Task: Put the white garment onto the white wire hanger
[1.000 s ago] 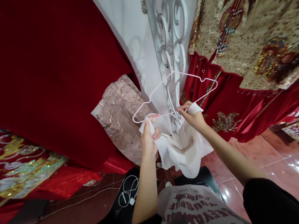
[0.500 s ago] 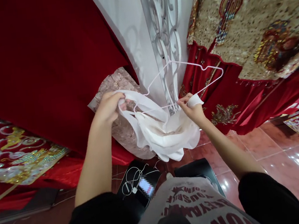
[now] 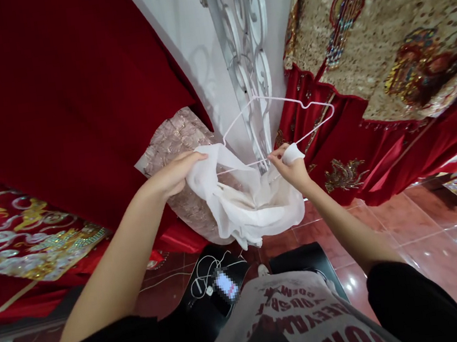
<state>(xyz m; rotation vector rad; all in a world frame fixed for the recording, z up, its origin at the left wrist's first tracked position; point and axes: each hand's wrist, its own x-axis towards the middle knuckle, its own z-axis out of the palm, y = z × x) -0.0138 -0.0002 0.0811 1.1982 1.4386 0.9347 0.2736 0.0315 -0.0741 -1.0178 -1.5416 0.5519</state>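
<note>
White cloth (image 3: 238, 214) is covering the left end of a pale hanger (image 3: 255, 97). The left hand (image 3: 184, 172) is gripping the cloth; the right hand (image 3: 290, 167) is pinching the hanger's lower bar. Holding that bar steady while easing folds evenly should be preventing snags.

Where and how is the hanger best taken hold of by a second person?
Probably by the hanger's right end, from the right: that curved end juts out bare, whereas cloth covers the left end and the right hand pinches the bottom bar.
</note>
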